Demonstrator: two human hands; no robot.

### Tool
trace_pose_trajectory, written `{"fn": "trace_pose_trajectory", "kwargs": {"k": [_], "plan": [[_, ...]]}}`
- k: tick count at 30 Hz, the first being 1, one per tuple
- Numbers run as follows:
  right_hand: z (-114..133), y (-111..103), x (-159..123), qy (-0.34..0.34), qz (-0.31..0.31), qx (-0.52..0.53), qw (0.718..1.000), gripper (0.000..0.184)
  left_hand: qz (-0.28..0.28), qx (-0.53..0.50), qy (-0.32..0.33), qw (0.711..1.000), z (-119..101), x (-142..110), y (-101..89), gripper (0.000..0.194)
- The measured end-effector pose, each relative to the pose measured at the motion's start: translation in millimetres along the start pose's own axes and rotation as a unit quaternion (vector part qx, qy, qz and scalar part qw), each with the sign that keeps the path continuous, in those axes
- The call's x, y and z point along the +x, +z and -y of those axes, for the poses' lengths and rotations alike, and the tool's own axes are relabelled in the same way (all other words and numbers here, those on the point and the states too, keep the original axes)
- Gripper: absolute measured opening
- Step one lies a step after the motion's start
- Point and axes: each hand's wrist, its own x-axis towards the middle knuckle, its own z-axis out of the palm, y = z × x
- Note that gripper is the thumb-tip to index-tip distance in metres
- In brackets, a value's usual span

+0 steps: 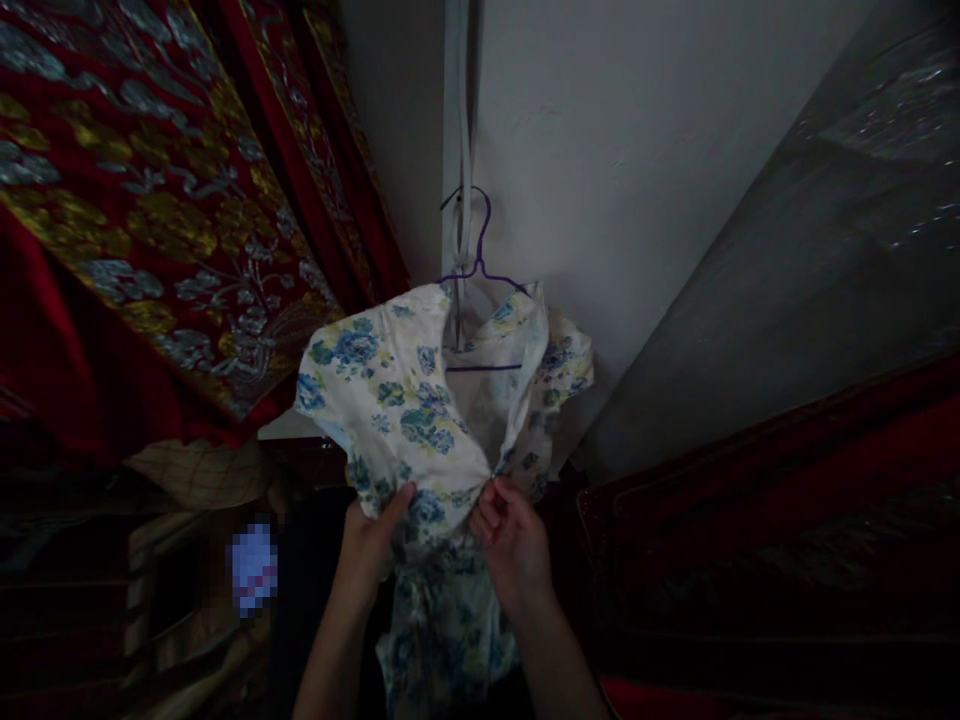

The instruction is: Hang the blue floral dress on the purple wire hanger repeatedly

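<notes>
A white dress [420,400] with blue flowers and green leaves hangs in front of me on a thin purple hanger [478,262]. The hanger's hook is caught at a pale cord or pipe by the wall. My left hand [375,530] grips the dress at its side, thumb on the front and the other fingers behind the cloth. At the bottom of the V-neck, my right hand [510,530] pinches the edge of the front between thumb and fingers. The neckline gapes above that pinch, showing the hanger's lower bar. The lower part of the dress hangs in shadow.
Red cloth [187,220] embroidered in gold and silver hangs at the left. A pale wall [600,150] stands behind the dress. Clear plastic sheeting [847,200] covers the right side, above dark red cloth [787,480]. Wooden furniture [180,650] sits low on the left.
</notes>
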Motion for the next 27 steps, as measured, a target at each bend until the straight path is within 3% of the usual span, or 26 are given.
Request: {"fn": "trace_pose_trajectory", "kwargs": {"k": [2,4,6,9,11,15,20,24,27], "plan": [[2,-2,1,0.034,0.012,0.022,0.999,0.036,-0.085,0.082,0.122,0.986,6,5,-1.9,0.061],[2,-2,1,0.043,0.03,0.006,0.999,0.037,-0.134,0.154,0.252,0.946,12,3,2.7,0.069],[2,-1,1,0.034,0.053,-0.025,0.998,0.038,-0.059,0.193,0.301,0.932,15,-3,12.4,0.061],[0,-1,0,0.015,0.07,-0.075,0.995,0.04,0.157,0.177,0.247,0.94,15,-10,28.4,0.031],[-1,-2,0,0.01,0.074,-0.096,0.993,0.042,0.222,0.174,0.22,0.934,12,-10,35.0,0.019],[3,-8,3,0.034,0.103,-0.117,0.987,0.04,0.247,0.214,0.21,0.921,11,-6,35.9,0.027],[19,-5,14,0.005,0.084,-0.173,0.981,0.04,0.247,0.249,0.221,0.91,17,-4,33.4,0.027],[56,22,48,-0.063,0.085,-0.176,0.979,0.037,0.245,0.304,0.246,0.887,34,-2,44.0,0.026],[98,53,82,-0.115,0.102,-0.139,0.978,0.034,0.263,0.378,0.259,0.849,53,4,55.8,0.024]]}}
